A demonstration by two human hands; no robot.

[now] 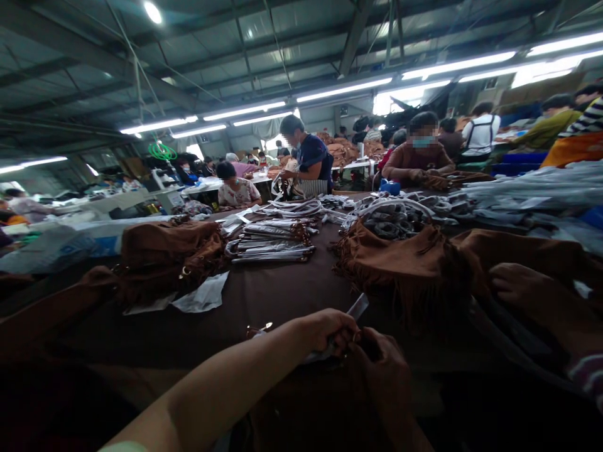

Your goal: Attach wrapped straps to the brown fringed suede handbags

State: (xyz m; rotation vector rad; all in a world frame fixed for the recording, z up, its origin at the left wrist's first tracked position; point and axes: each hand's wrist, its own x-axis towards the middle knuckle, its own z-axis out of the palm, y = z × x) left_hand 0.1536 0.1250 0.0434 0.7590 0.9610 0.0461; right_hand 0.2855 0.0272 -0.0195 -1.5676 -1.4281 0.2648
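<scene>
Two hands show at 6 o'clock: one left hand (330, 329) and one right hand (381, 376). One co-worker's hand (518, 282) lies at 3 o'clock. The counter (264, 301) carries two fringed brown suede bags (169, 257) at 10 and 1 o'clock, apparently a third at 2 o'clock, and one stack of straps (271, 242) at 12 o'clock.

Rust-brown fringed suede bag (167, 251), dark brown table cover (264, 301), silvery-white wrapped straps (271, 242), black-and-white striped shirt (586, 118)

The fringed suede bag (396, 267) is showing a matt, napped surface, while the clear plastic strip (358, 307) is glinting glossily above the dark cloth bench cover (264, 307).
</scene>
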